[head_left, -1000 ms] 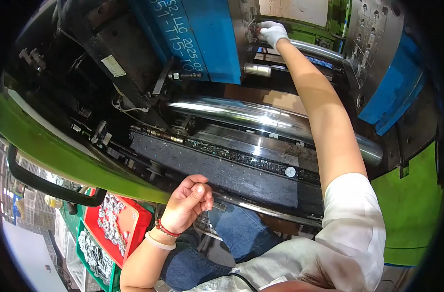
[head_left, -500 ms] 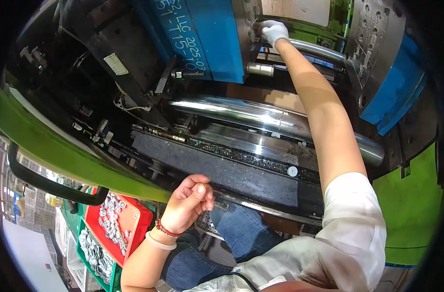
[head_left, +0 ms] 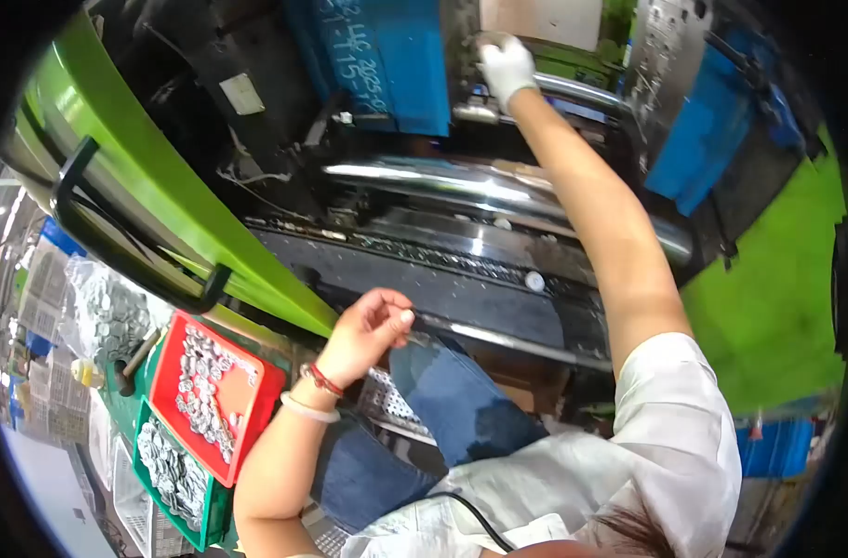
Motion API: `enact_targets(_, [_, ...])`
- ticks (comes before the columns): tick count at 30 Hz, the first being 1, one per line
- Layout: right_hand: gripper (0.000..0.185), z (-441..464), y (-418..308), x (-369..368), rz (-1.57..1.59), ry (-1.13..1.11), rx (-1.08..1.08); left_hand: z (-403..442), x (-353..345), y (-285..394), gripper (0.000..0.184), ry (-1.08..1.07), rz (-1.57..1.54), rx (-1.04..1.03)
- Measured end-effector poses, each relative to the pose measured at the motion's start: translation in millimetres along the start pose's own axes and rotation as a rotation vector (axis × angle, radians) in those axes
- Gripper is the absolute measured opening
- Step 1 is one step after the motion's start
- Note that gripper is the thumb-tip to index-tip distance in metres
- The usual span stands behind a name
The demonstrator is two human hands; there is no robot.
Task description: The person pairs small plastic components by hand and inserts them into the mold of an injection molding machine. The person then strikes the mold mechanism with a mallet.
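My right hand (head_left: 507,67), in a white glove, reaches far into the machine. It is at the inner face of the left steel mould half (head_left: 459,56), behind the blue block (head_left: 405,70). Its fingers are curled; whatever they grip is hidden. Bare, with a red beaded bracelet (head_left: 323,381) and a pale band at the wrist, my left hand (head_left: 368,335) hovers beside the machine's front edge. Its fingers are bent in toward the thumb, and no object shows in them. A small round whitish part (head_left: 534,282) lies on the dark ledge below the thick polished bar (head_left: 442,181).
A green door with a black handle (head_left: 210,288) stands at left. Below it sit a red tray (head_left: 268,391) and a green tray (head_left: 214,521) of small metallic parts, near a clear bag of parts (head_left: 112,312). A second mould half (head_left: 661,65) faces the first.
The view has turned and shifted, so more of the green door and the trays shows. My right hand remains at the mould face, its glove turned slightly. My left hand stays curled near the front edge.
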State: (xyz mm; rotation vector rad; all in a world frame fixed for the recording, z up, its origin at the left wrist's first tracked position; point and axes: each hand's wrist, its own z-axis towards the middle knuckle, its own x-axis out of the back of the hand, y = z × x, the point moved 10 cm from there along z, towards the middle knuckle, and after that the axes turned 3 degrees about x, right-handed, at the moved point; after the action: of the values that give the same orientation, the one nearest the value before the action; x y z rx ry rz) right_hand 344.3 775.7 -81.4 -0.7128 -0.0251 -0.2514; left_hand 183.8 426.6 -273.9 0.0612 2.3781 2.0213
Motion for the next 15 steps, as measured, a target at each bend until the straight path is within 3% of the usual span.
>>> enact_targets(1, [0.033, -19.3, -35.1, 2.4, -0.041, -0.058, 0.003, -0.7, -2.7, -3.7, 0.016, -0.023, 0.043, 0.014])
enact_targets(3, [0.032, -86.5, -94.0, 7.9, 0.291, -0.245, -0.259, -3.9, -5.4, -10.6, 0.015, -0.043, 0.191, 0.026])
enact_targets(4, [0.028, -107.1, -120.7, 21.4, 0.446, -0.148, -0.051, -5.2, -5.9, -13.5, 0.015, -0.036, 0.218, 0.033])
enact_targets(5, [0.02, -136.0, -143.1, 43.0, 0.363, -0.043, 0.114, -6.0, -6.9, -15.3, 0.015, -0.036, 0.245, 0.038])
enact_targets(7, [0.016, -206.6, -198.3, 92.6, 0.282, -0.103, 0.203, -8.3, -3.8, -17.2, 0.016, -0.003, 0.271, 0.018])
enact_targets(9, [0.018, -275.5, -216.1, 132.6, 0.277, -0.294, 0.09, -6.8, -0.5, -23.7, 0.017, -0.056, 0.322, 0.019])
enact_targets(11, [0.021, -346.7, -204.9, 162.0, -0.016, -0.665, 0.236, -12.8, -0.8, -25.3, 0.018, 0.0, 0.343, 0.06])
enact_targets(13, [0.022, -423.6, -135.7, 210.5, -0.182, -0.976, -0.096, -16.5, -3.9, -29.3, 0.019, -0.035, 0.346, 0.098])
enact_targets(15, [0.026, -505.1, -73.2, 304.8, -0.318, -1.001, -0.532, -20.2, -13.2, -28.6, 0.019, -0.1, 0.383, 0.079])
